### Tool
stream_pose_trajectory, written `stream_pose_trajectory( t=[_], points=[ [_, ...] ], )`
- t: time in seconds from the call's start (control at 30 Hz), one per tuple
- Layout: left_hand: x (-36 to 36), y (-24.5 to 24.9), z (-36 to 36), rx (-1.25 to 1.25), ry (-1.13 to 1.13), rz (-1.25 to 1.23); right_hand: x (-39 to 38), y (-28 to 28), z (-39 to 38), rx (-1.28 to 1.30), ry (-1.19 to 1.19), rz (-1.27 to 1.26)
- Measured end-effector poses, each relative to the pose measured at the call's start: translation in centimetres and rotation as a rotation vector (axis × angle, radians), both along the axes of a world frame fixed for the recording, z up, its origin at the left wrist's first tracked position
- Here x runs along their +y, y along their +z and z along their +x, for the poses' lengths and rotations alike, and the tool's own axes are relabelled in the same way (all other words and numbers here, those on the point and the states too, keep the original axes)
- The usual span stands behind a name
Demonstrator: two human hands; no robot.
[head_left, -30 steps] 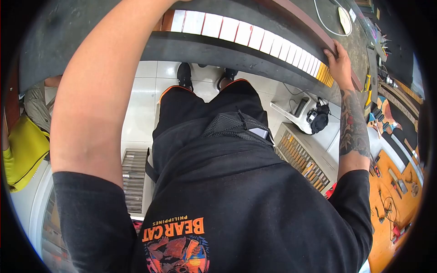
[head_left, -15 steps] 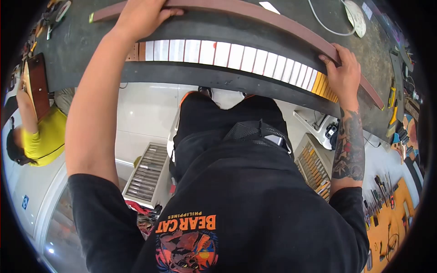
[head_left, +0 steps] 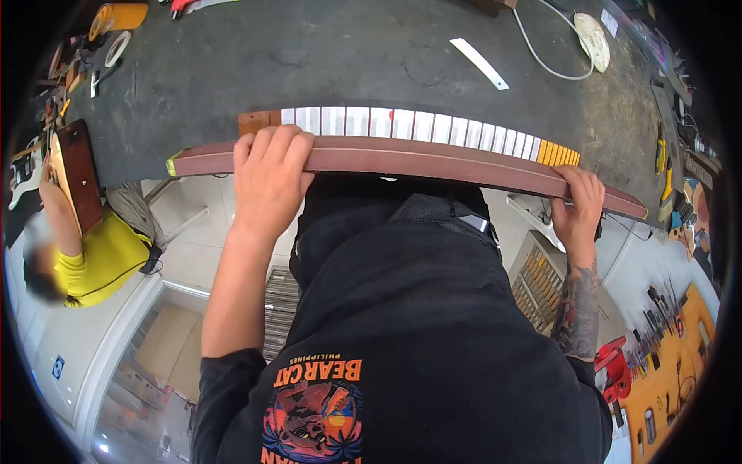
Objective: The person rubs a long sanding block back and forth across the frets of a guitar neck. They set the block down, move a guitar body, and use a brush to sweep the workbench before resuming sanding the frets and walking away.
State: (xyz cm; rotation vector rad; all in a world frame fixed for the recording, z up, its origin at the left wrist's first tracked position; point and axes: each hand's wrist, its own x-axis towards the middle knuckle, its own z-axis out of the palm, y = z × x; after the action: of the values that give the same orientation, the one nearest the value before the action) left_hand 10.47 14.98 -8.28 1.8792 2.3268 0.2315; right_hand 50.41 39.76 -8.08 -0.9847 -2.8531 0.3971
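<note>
Board (head_left: pixel 433 158) lies just on the near side of the taped strip (head_left: pixel 402 122), with the left hand (head_left: pixel 270 174) and right hand (head_left: pixel 580 203) both gripping it. Uneven pressure could probably tilt it and scuff the tape.

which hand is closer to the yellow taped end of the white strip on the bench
Right. The right hand grips the long reddish-brown bar just beside the strip's yellow-taped end; the left hand holds the bar near the strip's opposite end.

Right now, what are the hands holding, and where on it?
A long brown bar: the left hand grips it near its left end, the right hand near its right end.
</note>
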Motion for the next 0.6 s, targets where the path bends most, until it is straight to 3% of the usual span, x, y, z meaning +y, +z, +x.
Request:
stream_pose_trajectory(
  t=[0.6],
  points=[
    [0.3, -1.1, -2.7, -0.029, 0.011, -0.076, -1.5, -0.7, -3.4, -0.053, -0.041, -0.017]
  ],
)
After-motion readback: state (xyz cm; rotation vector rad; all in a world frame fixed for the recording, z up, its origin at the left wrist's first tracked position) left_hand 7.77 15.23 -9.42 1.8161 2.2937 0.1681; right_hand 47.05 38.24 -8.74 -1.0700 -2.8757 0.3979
